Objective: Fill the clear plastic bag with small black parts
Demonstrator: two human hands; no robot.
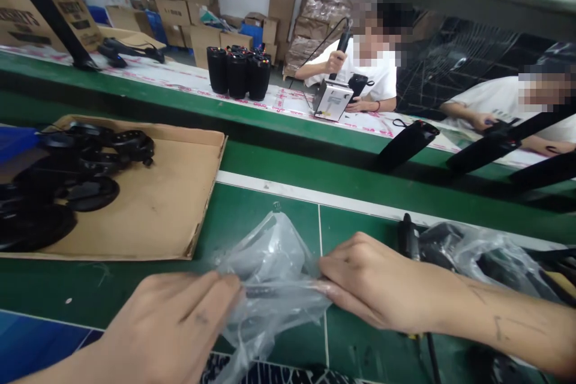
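Observation:
A clear plastic bag (274, 258) is stretched between my two hands over the green bench. My left hand (180, 312) pinches the bag's edge on the left side. With thumb and fingers pressed together, my right hand (369, 282) grips the opposite side of the same edge. Folds of the film hang below and stand up behind the hands. Whether anything lies inside the bag I cannot tell. Beside my right wrist lies another clear bag (486, 246) with dark parts around it.
At the left, a shallow cardboard tray (180, 192) holds several black parts. Black cylinders (238, 72) stand on the far ledge. Two people (373, 72) sit beyond it, one holding a tool over a white box (333, 101). Dark cylinders (407, 144) lean along the right.

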